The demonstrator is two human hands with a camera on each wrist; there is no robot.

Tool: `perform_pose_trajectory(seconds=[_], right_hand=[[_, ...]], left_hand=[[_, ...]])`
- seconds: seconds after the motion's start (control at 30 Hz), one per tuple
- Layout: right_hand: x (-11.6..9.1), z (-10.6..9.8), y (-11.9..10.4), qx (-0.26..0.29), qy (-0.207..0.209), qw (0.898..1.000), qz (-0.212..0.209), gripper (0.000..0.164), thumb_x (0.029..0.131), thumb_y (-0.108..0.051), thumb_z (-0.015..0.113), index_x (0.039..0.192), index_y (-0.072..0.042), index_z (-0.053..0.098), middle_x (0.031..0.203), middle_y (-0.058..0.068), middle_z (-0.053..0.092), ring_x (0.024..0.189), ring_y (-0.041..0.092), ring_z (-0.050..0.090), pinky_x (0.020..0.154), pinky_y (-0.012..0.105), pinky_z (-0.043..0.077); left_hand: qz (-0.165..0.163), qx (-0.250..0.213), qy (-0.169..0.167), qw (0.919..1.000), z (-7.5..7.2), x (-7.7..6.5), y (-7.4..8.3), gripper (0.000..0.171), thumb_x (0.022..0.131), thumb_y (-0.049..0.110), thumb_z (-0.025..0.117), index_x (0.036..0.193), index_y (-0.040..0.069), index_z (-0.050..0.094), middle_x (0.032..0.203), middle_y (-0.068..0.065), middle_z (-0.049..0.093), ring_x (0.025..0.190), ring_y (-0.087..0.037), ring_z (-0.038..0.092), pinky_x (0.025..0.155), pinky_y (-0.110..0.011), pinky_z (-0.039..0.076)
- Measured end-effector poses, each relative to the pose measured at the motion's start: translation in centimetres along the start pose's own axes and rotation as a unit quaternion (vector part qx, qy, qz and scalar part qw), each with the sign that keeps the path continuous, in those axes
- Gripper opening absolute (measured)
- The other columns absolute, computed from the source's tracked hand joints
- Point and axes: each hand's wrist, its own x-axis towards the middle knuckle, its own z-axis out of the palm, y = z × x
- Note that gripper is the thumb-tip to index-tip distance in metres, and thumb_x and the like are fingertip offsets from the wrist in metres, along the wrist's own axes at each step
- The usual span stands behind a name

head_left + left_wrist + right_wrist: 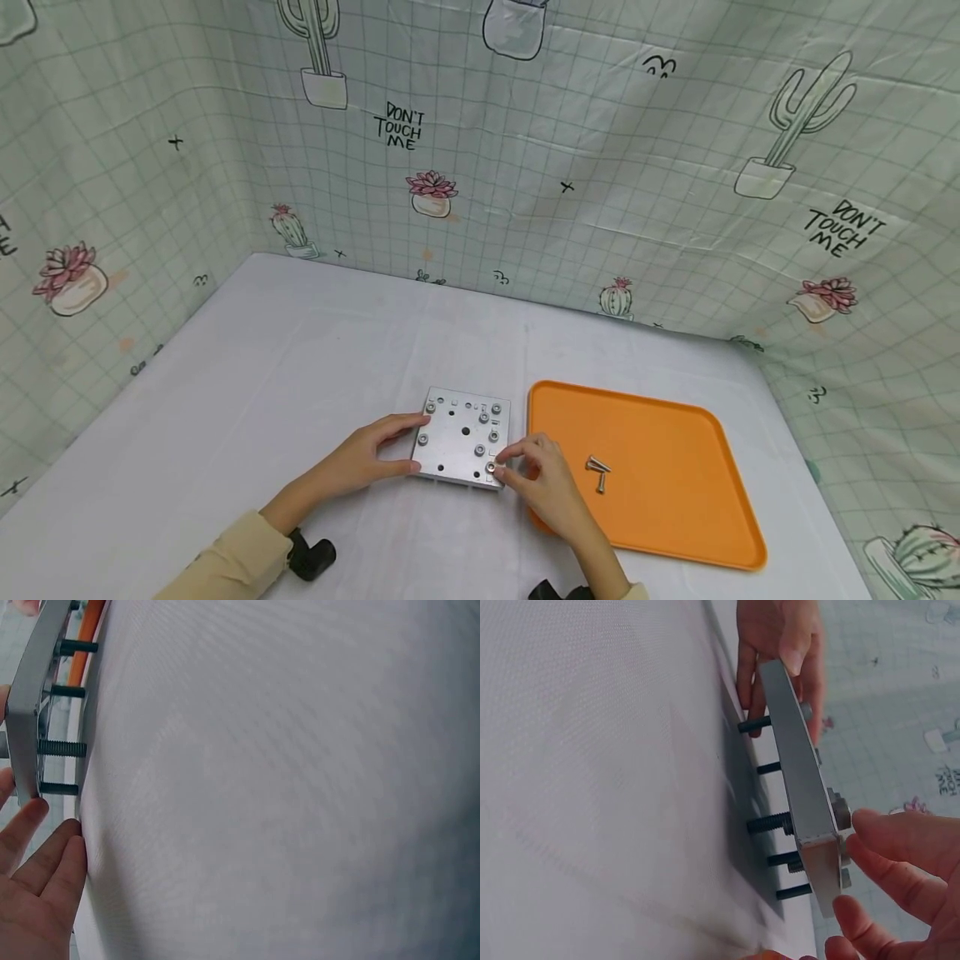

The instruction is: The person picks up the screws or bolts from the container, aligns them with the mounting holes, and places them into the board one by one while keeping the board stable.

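A square silver metal plate (452,451) with several holes and socket-head screws stands raised above the white cloth. Screw shanks (64,748) stick out from its underside. My left hand (365,454) holds the plate's left side, with the thumb at the near corner and fingers farther up the edge. At the near right corner, my right hand (549,485) pinches the head of a screw (842,814) between thumb and index finger. That screw's shank shows below the plate in the right wrist view. The fingers partly cover this corner in the head view.
An orange tray (675,475) lies right of the plate, its left rim close to my right hand. Several loose screws (597,465) lie in it. White cloth (337,350) covers the table, and a cactus-print curtain (525,125) hangs around the back and sides.
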Motion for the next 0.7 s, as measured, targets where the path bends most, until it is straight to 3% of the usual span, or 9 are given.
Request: perform_pose_trajectory(seconds=[0.33,0.7], right_hand=[[0.1,-1.8,0.6,0.011,0.022,1.000,0.006,0.008,0.081,-0.015,0.070,0.089,-0.015,0.069,0.096,0.001,0.057,0.088,0.018,0.047,0.080,0.031,0.047],[0.3,-5.0,1.9,-0.014,0.052,0.999,0.001,0.014,0.084,-0.021,0.069,0.094,-0.012,0.069,0.094,0.000,0.062,0.081,0.013,0.051,0.074,0.022,0.050]], left_hand=[[-0.006,0.003,0.003,1.0000,0.0,0.0,-0.2,0.062,0.080,0.033,0.072,0.135,0.014,0.049,0.142,-0.007,0.045,0.133,-0.028,0.040,0.110,-0.039,0.036],[-0.015,-0.001,0.002,0.9999,0.0,0.0,-0.1,0.063,0.079,0.032,0.073,0.135,0.015,0.049,0.143,-0.006,0.044,0.133,-0.027,0.040,0.110,-0.038,0.035]])
